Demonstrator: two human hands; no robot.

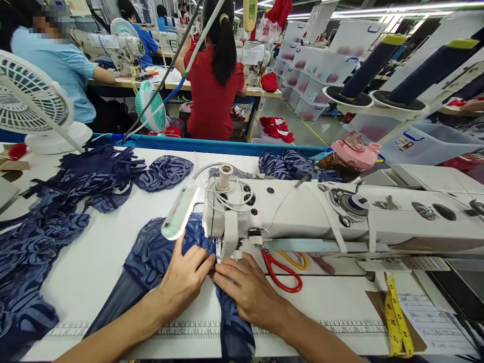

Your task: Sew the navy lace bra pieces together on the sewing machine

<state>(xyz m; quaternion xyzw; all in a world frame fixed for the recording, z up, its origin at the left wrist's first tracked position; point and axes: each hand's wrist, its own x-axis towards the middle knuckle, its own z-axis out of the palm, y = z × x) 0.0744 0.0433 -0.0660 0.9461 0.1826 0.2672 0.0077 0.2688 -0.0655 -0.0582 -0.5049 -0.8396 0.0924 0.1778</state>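
Note:
A piece of navy lace fabric [151, 252] lies under the head of a white sewing machine [272, 206], with a plain sheer part [117, 297] trailing toward the front left. My left hand [185, 275] presses on the lace just left of the needle area, thumb and fingers closed at its edge and the index finger stretched forward. Close beside it, my right hand [247, 290] grips the same fabric in front of the presser foot, fingertips nearly meeting the left thumb. A narrow lace strip [236, 322] hangs below my right hand to the table's front edge. The needle tip is hidden.
Red-handled scissors [282, 272] lie under the machine arm. Navy lace pieces [30, 262] are heaped at left, with more lace [287, 164] behind the machine. A yellow tape measure [395, 317] lies front right. A white fan [34, 96] stands at left; co-workers sit beyond.

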